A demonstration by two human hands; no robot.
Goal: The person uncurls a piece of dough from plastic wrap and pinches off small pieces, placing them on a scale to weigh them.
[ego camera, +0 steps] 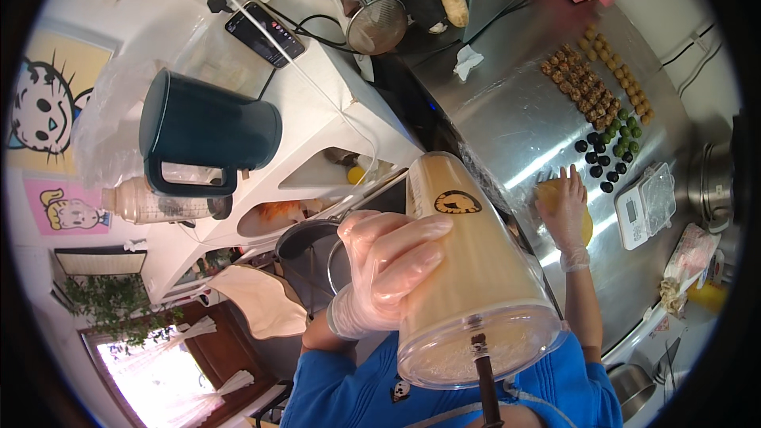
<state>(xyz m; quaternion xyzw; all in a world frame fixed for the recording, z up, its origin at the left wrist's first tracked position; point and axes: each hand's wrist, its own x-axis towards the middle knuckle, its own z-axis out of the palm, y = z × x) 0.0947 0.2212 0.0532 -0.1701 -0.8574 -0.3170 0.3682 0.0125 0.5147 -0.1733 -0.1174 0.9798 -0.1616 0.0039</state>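
My left hand (392,261), in a clear plastic glove, is wrapped around a large clear plastic cup (475,249) of milky tan drink. The cup is tilted close to the camera, and a printed animal head marks its side. A dark brown straw (484,380) passes through the clear lid (452,356) and runs down towards the person. On the steel table, my gloved right hand (565,208) lies over a yellow lump of dough (585,229), fingers stretched out. Part of the dough is hidden beneath that hand.
Beyond my right hand sit black balls (596,171), green balls (624,131), brown clumps (582,89) and tan balls (621,74). A digital scale (633,220) stands beside them. Leftward are a dark teal jug (202,131), a phone (264,32) and a mesh strainer (377,27).
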